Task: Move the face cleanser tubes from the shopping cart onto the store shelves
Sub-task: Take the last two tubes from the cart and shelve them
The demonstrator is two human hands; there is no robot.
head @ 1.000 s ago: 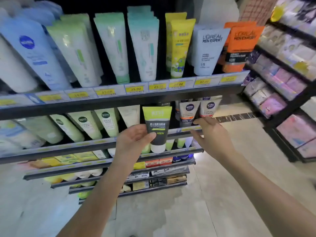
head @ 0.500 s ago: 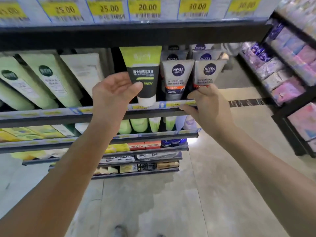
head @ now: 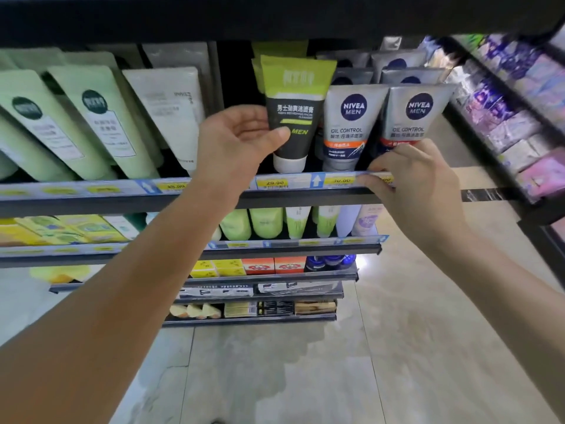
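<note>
Head cam view, here's where I'm at: my left hand (head: 241, 139) is pinching the green-and-black MEN tube (head: 293, 117), thumb on the front and fingers behind. Its white cap sits just above the price rail (head: 290, 183), right over the 29.90 tag. My right hand (head: 419, 185) has its fingers curled onto that same rail, further along, just below the 2 Nivea tubes (head: 351, 123). Cart isn't in view.

What worries me: the cap looks barely tucked behind the rail. If I let go before it's seated, I reckon the tube tips forward over the rail and drops to the floor. It's also right beside the nearer Nivea tube above the rail, so a sloppy pull-out could drag that one along. And if I lean on the rail with my right hand, it might flex and shake the whole row
</note>
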